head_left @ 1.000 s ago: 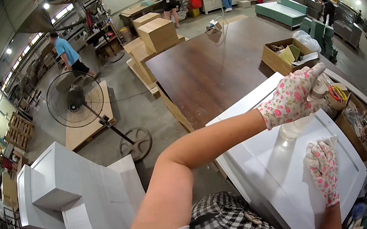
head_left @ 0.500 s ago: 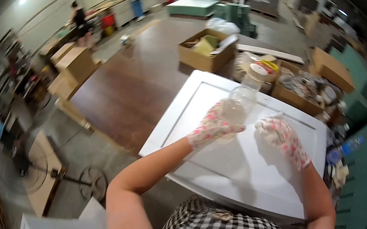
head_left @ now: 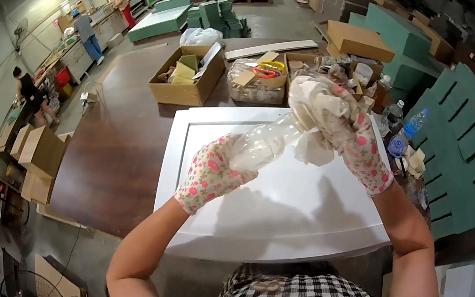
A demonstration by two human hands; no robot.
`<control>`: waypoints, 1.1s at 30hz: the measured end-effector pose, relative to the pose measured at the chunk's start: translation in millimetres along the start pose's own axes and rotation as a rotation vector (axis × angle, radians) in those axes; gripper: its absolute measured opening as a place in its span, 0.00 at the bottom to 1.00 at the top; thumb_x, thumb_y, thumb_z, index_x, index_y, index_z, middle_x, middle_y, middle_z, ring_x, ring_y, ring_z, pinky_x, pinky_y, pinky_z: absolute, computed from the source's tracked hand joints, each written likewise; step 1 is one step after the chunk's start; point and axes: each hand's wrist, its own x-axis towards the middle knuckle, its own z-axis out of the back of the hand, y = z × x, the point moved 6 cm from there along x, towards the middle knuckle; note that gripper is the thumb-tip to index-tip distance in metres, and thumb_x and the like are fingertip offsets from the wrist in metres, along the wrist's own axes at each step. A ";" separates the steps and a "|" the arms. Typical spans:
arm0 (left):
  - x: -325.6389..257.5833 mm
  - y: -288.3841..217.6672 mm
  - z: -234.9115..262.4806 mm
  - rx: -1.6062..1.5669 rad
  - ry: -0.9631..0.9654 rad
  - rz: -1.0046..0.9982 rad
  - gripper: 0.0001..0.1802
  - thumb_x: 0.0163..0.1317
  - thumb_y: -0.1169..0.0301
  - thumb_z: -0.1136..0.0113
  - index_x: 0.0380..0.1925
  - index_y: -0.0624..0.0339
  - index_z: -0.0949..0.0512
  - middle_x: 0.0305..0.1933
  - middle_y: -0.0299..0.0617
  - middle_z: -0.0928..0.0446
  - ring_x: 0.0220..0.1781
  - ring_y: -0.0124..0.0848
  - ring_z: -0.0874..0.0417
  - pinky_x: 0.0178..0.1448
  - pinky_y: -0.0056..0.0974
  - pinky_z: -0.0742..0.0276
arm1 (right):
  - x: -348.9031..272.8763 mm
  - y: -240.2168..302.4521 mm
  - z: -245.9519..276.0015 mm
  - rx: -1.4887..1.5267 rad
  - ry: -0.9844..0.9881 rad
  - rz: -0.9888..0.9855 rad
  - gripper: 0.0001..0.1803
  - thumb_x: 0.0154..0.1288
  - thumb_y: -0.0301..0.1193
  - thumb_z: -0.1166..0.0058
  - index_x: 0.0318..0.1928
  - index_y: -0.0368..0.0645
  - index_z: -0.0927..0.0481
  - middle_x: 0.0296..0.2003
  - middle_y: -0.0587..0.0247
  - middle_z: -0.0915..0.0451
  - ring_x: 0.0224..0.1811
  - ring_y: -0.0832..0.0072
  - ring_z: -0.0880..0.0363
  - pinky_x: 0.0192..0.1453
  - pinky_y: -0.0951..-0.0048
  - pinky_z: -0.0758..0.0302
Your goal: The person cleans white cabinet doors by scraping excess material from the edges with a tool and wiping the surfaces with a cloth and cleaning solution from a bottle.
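Bottle (head_left: 262, 144), clear plastic, light and crushable, above the white panel (head_left: 271, 205): my left hand (head_left: 210, 174) wraps its base; my right hand (head_left: 353, 136) clutches a soft rag (head_left: 317, 104) at its neck.

Left hand (head_left: 212, 174) grips bottle (head_left: 262, 144); right hand (head_left: 357, 142) rag (head_left: 317, 104).

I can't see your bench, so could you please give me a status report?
Left hand grips clear plastic bottle. Right hand presses white cloth to its mouth. Both over white panel; nothing obstructing.
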 end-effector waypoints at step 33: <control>36.6 32.1 -62.3 -0.779 -0.398 0.076 0.38 0.45 0.72 0.23 0.57 0.58 0.30 0.53 0.40 0.23 0.52 0.31 0.20 0.56 0.36 0.21 | -75.5 67.7 93.6 -0.367 0.247 0.167 0.27 0.62 0.31 0.39 0.62 0.49 0.27 0.56 0.57 0.22 0.58 0.65 0.25 0.61 0.65 0.26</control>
